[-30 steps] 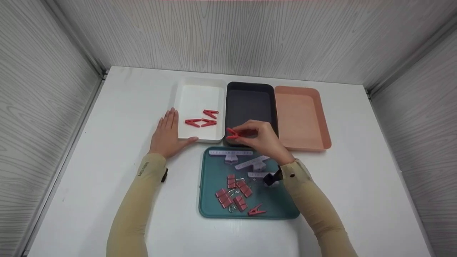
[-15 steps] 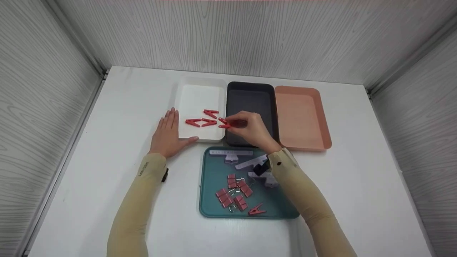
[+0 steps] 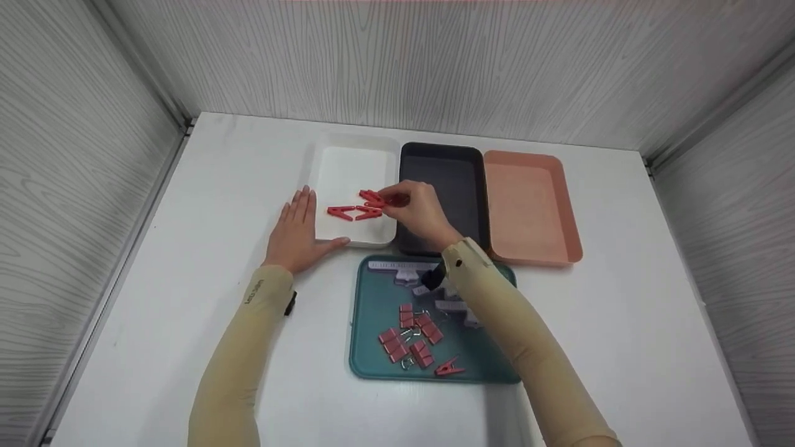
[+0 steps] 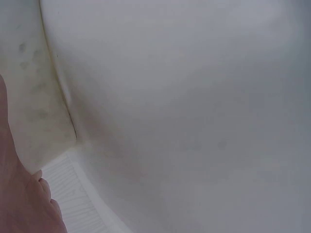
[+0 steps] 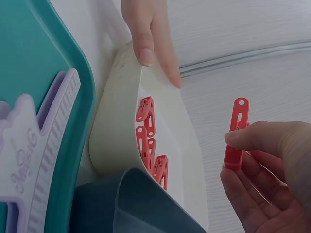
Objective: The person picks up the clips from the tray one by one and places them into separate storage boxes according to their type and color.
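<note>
My right hand (image 3: 421, 210) pinches a red plastic clothes peg (image 5: 239, 116) between thumb and fingers, over the right side of the white tray (image 3: 354, 158). Inside that tray lie 3 more red pegs (image 3: 340, 212); the held one overlaps the farthest of them in the head view. The left hand (image 3: 297, 233) rests with straight fingers along the tray's left wall, its thumb on the front edge. In the right wrist view the left fingers reach over the wall of the tray (image 5: 114, 116). Only part of the left hand (image 4: 24, 204) shows in the left wrist view.
A dark tray (image 3: 441, 167) and a peach tray (image 3: 528, 205) stand to the right of the white one. In front, a teal tray (image 3: 366, 298) bears several pink binder clips (image 3: 393, 344), purple ruler-edged clips (image 3: 402, 267) and a red peg (image 3: 448, 367), partly under the right forearm.
The right hand has carried the peg leftward and away from the body, from over the dark tray to over the white tray. The left hand has kept its place.
</note>
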Motion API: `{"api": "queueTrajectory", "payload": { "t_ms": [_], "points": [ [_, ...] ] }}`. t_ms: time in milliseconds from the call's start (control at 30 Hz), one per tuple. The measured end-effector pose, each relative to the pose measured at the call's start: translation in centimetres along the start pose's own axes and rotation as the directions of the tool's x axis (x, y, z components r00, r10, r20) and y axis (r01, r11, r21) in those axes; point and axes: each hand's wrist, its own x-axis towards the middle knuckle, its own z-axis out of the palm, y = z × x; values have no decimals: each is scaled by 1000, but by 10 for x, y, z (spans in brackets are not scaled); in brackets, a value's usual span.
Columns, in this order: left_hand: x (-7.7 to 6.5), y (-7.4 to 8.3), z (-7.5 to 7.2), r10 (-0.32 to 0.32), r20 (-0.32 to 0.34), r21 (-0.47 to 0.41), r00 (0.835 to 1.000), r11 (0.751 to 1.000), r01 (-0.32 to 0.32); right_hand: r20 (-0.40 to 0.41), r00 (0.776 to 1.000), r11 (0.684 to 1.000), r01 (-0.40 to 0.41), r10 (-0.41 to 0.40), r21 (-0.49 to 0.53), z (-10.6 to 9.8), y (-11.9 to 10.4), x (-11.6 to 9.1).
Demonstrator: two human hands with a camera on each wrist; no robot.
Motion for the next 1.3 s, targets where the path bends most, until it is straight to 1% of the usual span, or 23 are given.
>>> {"api": "queueTrajectory", "payload": {
  "t_ms": [133, 300, 433, 533, 667, 867, 1033, 1300],
  "points": [
    [-1, 2, -1, 5, -3, 3, 1000, 1000, -5, -13, 1000, 999, -23, 23, -25, 6, 0, 10],
    [1, 5, -1, 25, -13, 33, 1000, 999, -25, -43, 996, 995, -83, 81, -63, 13, 0, 21],
    [2, 10, -1, 27, -5, 30, 1000, 999, -27, -60, 989, 990, -139, 137, -28, 18, -2, 30],
    [2, 13, 0, 25, 6, 16, 1000, 1000, -25, -25, 980, 981, -196, 195, 0, 20, -3, 35],
    [3, 14, 1, 30, 3, 9, 1000, 1000, -30, 21, 972, 972, -236, 236, 11, 21, -3, 38],
    [4, 13, 1, 37, 4, 11, 999, 999, -37, 14, 979, 979, -205, 205, 18, 17, -3, 32],
    [4, 13, 1, 33, 16, 3, 999, 999, -33, 2, 993, 992, -117, 117, 44, 9, -7, 23],
    [6, 11, 3, 44, -1, 8, 999, 999, -44, -33, 999, 998, -10, 12, 57, -9, -26, 9]
  ]
}}
